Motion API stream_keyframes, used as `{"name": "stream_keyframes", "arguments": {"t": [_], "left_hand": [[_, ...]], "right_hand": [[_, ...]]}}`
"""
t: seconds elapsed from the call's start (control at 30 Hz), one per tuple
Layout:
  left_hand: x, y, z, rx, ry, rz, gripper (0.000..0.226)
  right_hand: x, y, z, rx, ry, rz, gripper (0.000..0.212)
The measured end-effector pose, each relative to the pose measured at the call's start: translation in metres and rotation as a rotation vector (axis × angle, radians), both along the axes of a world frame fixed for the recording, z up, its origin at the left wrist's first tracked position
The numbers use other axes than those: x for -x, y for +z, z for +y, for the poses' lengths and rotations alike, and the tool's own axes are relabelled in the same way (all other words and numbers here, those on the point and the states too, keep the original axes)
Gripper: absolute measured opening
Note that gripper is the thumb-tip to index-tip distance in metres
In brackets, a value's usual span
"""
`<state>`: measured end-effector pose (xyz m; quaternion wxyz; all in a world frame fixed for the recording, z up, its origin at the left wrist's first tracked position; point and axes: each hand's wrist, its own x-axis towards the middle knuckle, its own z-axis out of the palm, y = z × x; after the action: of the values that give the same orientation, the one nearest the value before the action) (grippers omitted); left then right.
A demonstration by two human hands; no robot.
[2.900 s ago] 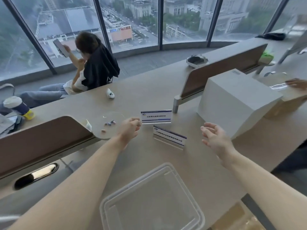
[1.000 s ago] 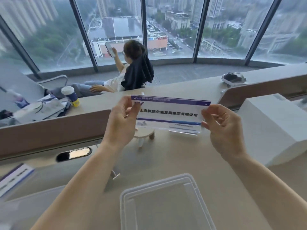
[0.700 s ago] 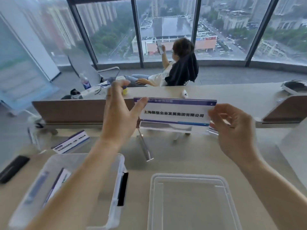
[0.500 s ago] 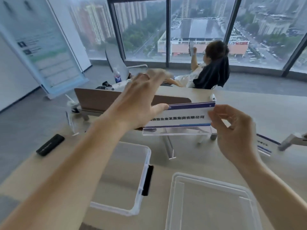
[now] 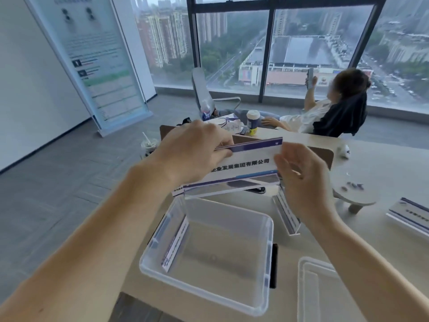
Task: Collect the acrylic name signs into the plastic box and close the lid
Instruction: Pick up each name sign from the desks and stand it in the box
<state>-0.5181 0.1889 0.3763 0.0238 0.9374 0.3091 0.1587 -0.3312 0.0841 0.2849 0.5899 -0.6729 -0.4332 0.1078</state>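
Note:
Both my hands hold one acrylic name sign (image 5: 249, 165), white with blue bands and dark characters, in the air just above the far rim of the clear plastic box (image 5: 262, 307). My left hand (image 5: 195, 152) grips its left end and my right hand (image 5: 301, 180) pinches its right end. Inside the box another name sign (image 5: 175, 245) leans against the left wall. The clear lid (image 5: 325, 291) lies on the table to the right of the box. A third sign (image 5: 286, 213) lies on the table beyond the box, and a fourth (image 5: 411, 216) stands at the right edge.
A person sits in a chair (image 5: 336, 110) by the window beyond the table. A cup (image 5: 252, 122), a bottle (image 5: 205, 111) and papers lie at the far side. A small round stand (image 5: 355, 189) holds small bits. A drink cup (image 5: 148, 147) sits at the left.
My view swung left and down. Both hands carried the sign leftward and lowered it over the box, which now sits right under it.

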Motion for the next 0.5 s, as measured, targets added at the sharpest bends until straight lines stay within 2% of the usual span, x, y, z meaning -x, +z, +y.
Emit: {"name": "stream_keyframes", "arguments": {"t": [0.1, 0.2, 0.23, 0.3, 0.37, 0.5], "left_hand": [[0.014, -0.015, 0.017, 0.083, 0.061, -0.062, 0.017], [0.022, -0.028, 0.031, 0.151, 0.131, -0.148, 0.016], [0.023, -0.032, 0.034, 0.163, 0.159, -0.164, 0.016], [0.022, -0.044, 0.040, 0.202, 0.203, -0.193, 0.016], [0.022, -0.059, 0.046, 0.248, 0.250, -0.218, 0.016], [0.029, -0.100, 0.060, 0.346, 0.343, -0.236, 0.018]], "right_hand": [[0.021, -0.015, 0.020, 0.130, 0.006, 0.147, 0.054], [0.048, -0.032, 0.041, 0.200, 0.099, 0.538, 0.071], [0.056, -0.039, 0.048, 0.207, 0.139, 0.670, 0.069], [0.071, -0.051, 0.063, 0.194, 0.215, 0.871, 0.053], [0.080, -0.065, 0.076, 0.181, 0.253, 0.941, 0.034], [0.089, -0.095, 0.096, 0.250, 0.228, 0.974, 0.030]]}}
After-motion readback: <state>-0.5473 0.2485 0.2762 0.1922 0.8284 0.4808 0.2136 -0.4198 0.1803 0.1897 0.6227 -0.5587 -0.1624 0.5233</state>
